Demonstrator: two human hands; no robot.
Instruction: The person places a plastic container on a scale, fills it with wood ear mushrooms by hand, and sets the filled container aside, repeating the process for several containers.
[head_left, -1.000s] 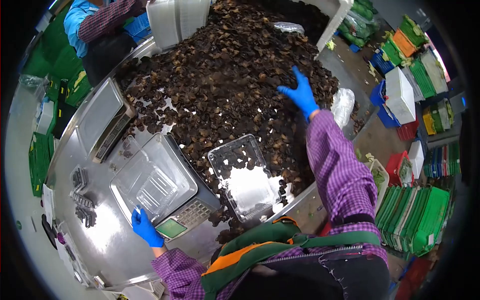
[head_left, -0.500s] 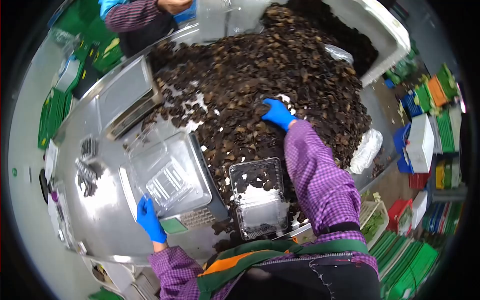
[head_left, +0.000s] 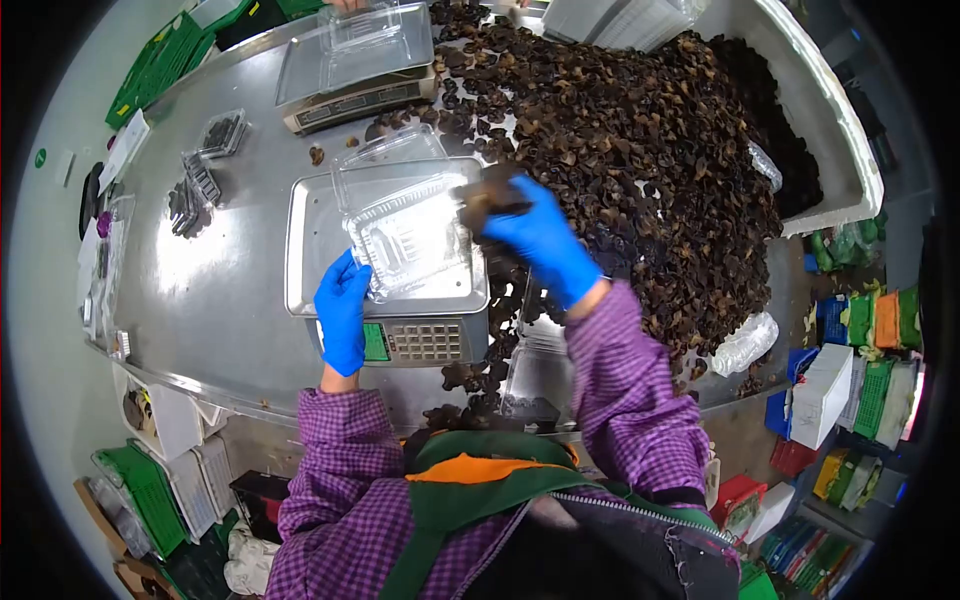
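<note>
An open clear plastic clamshell box rests on a digital scale with a metal pan. My left hand, in a blue glove, pinches the box's near left edge. Beside the box's right side, my right hand, gloved in blue too, is closed around a clump of dark brown wood ear mushrooms, blurred by motion. A big heap of wood ear mushrooms spreads over the right of the table. Partly under my right forearm lies another clear clamshell box.
A second scale with a clear box on it stands at the back, where another person's hand shows. Packed boxes sit on the steel table at left. A white foam bin borders the heap.
My right hand has lifted from the heap with a clump of mushrooms and moved left to the box on the scale. My left hand still holds that box. The camera view has shifted.
</note>
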